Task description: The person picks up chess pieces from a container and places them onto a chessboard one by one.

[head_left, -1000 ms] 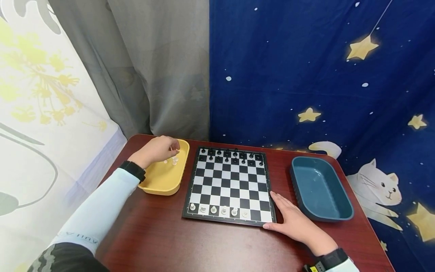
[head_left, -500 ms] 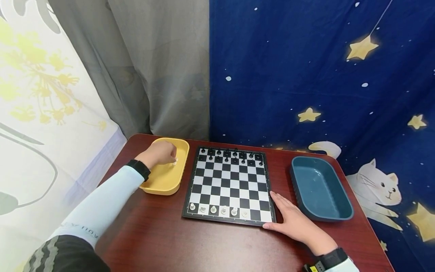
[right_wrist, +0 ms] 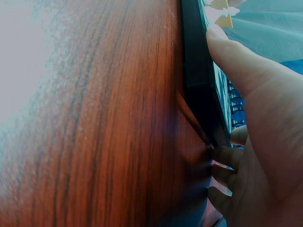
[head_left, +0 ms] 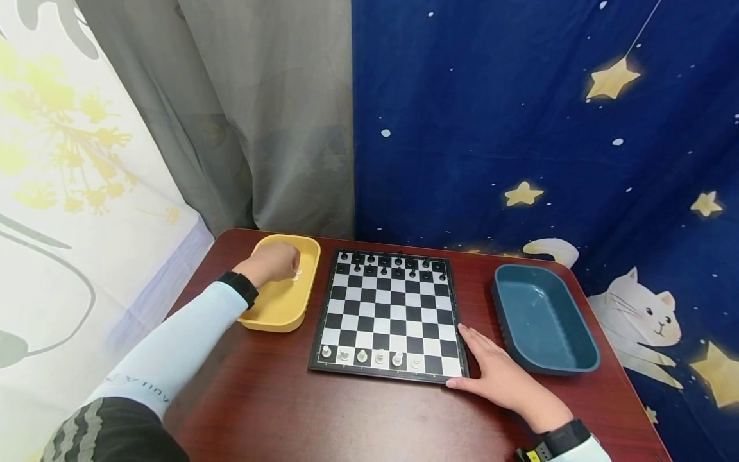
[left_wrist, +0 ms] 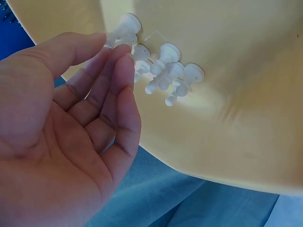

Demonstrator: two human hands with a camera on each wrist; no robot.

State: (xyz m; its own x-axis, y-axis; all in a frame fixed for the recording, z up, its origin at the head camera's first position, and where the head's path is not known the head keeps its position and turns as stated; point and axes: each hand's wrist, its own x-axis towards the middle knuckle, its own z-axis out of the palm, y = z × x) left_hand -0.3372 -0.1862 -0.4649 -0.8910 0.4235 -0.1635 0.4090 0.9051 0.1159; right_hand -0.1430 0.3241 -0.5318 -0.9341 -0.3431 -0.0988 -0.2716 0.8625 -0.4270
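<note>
My left hand (head_left: 274,260) reaches down into the yellow tray (head_left: 314,256). In the left wrist view its thumb and index fingertips pinch a white chess piece (left_wrist: 129,24), partly hidden by them. Several other white chess pieces (left_wrist: 170,70) lie heaped just beyond the fingertips. My right hand (head_left: 499,375) rests at the near right corner of the chessboard (head_left: 392,308), thumb on the near edge, straight fingers along the right side. White pieces (head_left: 362,355) stand along the board's near row. Black pieces (head_left: 398,258) fill the two far rows.
A dark blue tray (head_left: 543,314) stands right of the board, beyond my right hand. All of it sits on a reddish-brown table (head_left: 346,417). Grey and blue curtains (head_left: 491,128) hang behind the table's far edge.
My left hand has lowered into the yellow tray, its fingers closing down among the white pieces, and then stays nearly still. My right hand and the pieces on the board have not moved.
</note>
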